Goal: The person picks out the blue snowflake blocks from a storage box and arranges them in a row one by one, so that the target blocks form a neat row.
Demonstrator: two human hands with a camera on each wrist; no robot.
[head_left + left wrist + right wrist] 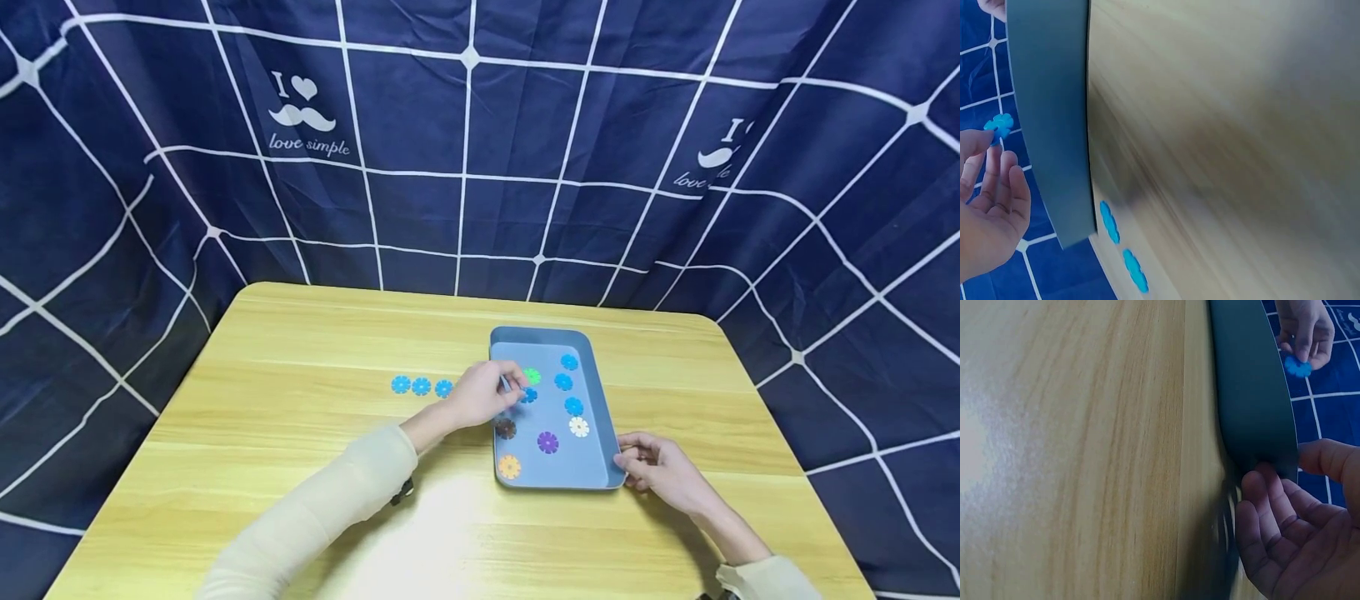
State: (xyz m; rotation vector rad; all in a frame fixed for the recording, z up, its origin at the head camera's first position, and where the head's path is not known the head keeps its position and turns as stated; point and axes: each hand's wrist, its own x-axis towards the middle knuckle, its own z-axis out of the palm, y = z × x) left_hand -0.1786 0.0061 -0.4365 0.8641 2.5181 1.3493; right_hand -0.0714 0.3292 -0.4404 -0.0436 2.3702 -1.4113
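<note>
Pinching a blue disc (pixel 999 127) between the thumb and fingertips of my left hand (pixel 480 396), I hold it up above the left side of the tray (pixel 577 467), higher than the rim; my other left fingers are loosely bent and spread apart from it. My right hand (pixel 663 473) grips the tray at its near right corner, the fingertips against the outside of the wall and the thumb at the rim. Inside the tray, a green disc (pixel 532 377) lies toward the far end, just beyond my left fingertips as the head view shows it. Three more blue discs (pixel 563 382) run down the right side, with a cream disc (pixel 578 427) just beside the nearest of them. A purple disc (pixel 547 442) lies in the near half, a brown disc (pixel 506 428) by the left wall, and an orange disc (pixel 509 467) in the near left corner. Left of the tray, a row of three blue discs (pixel 422 387) lies flat on the wooden table (pixel 337 500), its right end just beside my left hand. Behind the table hangs a dark blue curtain (pixel 405 208) with white lines.
</note>
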